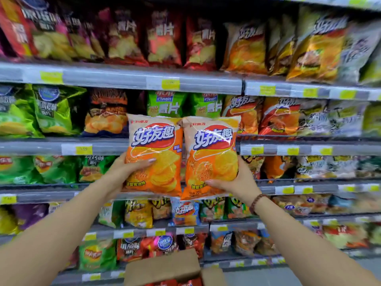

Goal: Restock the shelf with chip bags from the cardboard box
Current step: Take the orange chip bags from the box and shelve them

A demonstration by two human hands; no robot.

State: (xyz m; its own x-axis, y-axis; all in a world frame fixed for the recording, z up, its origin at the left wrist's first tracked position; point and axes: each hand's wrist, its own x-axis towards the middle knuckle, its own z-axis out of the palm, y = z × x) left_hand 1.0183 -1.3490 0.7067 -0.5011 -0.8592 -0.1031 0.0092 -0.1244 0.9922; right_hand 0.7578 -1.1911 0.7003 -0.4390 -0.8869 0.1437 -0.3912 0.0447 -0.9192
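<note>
Packed tight across every tier of the grey metal shelving (121,81): upright foil chip bags edge to edge, no slot visible between them. Blocking the middle tiers, two orange glossy chip bags (153,155) (210,157) held side by side, nearly touching. Open air between the raised forearms, down to the brown cardboard box (165,267) with flaps up. Bare grey floor (268,277) right of the box, unobstructed.
</note>
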